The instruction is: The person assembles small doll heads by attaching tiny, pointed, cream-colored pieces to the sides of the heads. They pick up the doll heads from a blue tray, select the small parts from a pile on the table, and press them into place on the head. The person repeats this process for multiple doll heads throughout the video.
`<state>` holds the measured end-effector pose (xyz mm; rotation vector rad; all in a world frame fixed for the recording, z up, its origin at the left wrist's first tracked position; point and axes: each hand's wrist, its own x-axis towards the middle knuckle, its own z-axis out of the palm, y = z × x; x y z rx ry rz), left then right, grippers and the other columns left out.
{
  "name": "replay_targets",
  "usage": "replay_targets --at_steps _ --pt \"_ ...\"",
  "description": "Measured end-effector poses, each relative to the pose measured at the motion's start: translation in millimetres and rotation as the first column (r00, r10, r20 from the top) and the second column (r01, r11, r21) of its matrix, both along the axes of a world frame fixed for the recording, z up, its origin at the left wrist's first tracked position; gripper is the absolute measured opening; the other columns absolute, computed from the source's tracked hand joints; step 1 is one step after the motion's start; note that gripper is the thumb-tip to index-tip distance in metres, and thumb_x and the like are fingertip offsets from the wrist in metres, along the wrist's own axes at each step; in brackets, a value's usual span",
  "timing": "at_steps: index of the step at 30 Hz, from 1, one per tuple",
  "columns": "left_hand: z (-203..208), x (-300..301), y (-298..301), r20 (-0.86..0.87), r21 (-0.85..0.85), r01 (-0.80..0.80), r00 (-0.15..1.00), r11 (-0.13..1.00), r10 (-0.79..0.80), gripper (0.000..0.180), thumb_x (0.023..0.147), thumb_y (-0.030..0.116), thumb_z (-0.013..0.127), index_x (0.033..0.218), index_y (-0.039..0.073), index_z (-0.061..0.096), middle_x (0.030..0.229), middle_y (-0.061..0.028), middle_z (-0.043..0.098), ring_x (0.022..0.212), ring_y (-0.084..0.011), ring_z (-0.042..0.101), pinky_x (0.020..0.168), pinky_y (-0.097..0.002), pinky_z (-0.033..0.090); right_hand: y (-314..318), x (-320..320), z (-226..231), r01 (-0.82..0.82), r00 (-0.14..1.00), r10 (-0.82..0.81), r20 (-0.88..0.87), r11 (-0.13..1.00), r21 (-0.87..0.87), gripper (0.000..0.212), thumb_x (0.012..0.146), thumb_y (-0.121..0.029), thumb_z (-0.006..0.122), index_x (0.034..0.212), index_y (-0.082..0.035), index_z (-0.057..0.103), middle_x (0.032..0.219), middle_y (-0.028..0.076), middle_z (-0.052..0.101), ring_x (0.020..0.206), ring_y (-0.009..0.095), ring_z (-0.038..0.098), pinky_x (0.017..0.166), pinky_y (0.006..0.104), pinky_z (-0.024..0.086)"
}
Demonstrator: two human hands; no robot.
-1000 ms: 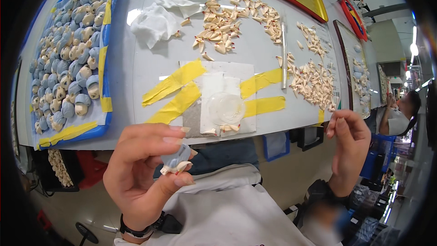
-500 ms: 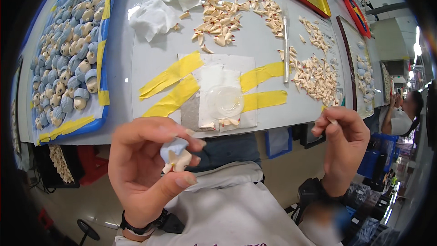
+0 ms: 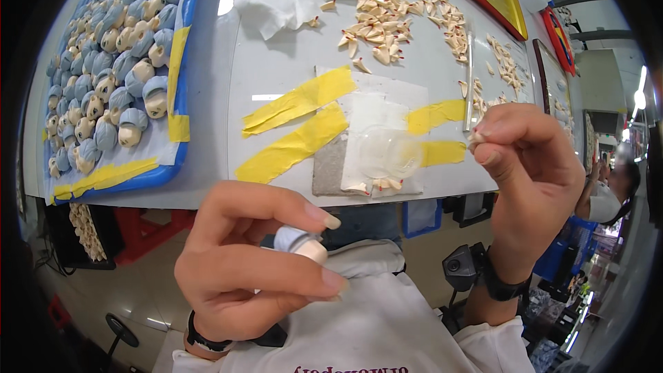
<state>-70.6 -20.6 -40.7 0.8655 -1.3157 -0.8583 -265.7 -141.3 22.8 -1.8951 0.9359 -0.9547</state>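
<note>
Left of the clear dish (image 3: 391, 155) and nearer you, your left hand (image 3: 242, 266) grips a blue-capped figurine head (image 3: 302, 244) between its fingers. Right of the dish, the fingers of your right hand (image 3: 530, 159) pinch a small pale piece (image 3: 474, 138), probably red-tipped though mostly hidden. Beyond the dish, red-tipped pieces (image 3: 378, 30) lie on the tabletop (image 3: 214, 107).

Head piece (image 3: 302, 244) in left hand (image 3: 238, 262): pale blue and cream. Beyond that hand, to its left: tray (image 3: 155, 180), blue, edged with yellow tape (image 3: 179, 128). Beyond right hand (image 3: 535, 159), to its left: small pointed pieces (image 3: 378, 30), cream, red-tipped.
</note>
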Motion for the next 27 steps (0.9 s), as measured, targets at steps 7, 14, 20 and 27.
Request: replay_targets --at_steps 7,14,20,27 --pt "10 -12 4 -0.226 0.235 0.009 0.973 0.972 0.045 0.03 0.071 0.009 0.071 0.093 0.003 0.053 0.102 -0.0165 0.045 0.078 -0.026 0.06 0.062 -0.0301 0.051 6 18 -6 -0.131 0.952 0.027 -0.305 0.937 -0.325 0.016 0.064 0.011 0.064 0.075 0.002 0.058 0.077 0.009 0.056 0.072 0.017 0.053 0.068 0.0259 0.042" --pt "3 -7 -1 -0.131 0.197 0.024 0.991 0.98 0.003 0.038 0.07 0.011 0.073 0.099 -0.001 0.051 0.097 -0.0169 0.049 0.076 -0.0271 0.061 0.059 -0.0305 0.052 4 18 -2 -0.226 0.902 -0.028 -0.43 0.818 -0.529 0.017 0.057 0.006 0.068 0.069 -0.001 0.059 0.072 0.007 0.056 0.067 0.019 0.052 0.06 0.0268 0.039" --pt "17 -27 -4 -0.373 0.341 -0.008 0.917 0.94 0.143 0.044 0.069 0.02 0.075 0.099 -0.001 0.051 0.093 -0.0164 0.054 0.079 -0.0242 0.059 0.065 -0.0314 0.05 15 21 -2 -0.132 0.964 0.029 -0.266 0.915 -0.381 0.019 0.059 0.002 0.07 0.073 -0.002 0.058 0.076 0.01 0.053 0.069 0.016 0.05 0.061 0.0246 0.039" --pt "18 -37 -3 -0.381 0.345 -0.072 0.901 0.936 0.21 0.048 0.066 0.028 0.078 0.094 -0.002 0.052 0.089 -0.0135 0.055 0.079 -0.0178 0.056 0.067 -0.0281 0.048 36 18 0 -0.275 0.959 0.267 -0.097 0.958 -0.078 0.019 0.064 -0.005 0.074 0.075 -0.007 0.059 0.077 0.009 0.048 0.066 0.012 0.049 0.06 0.0201 0.038"
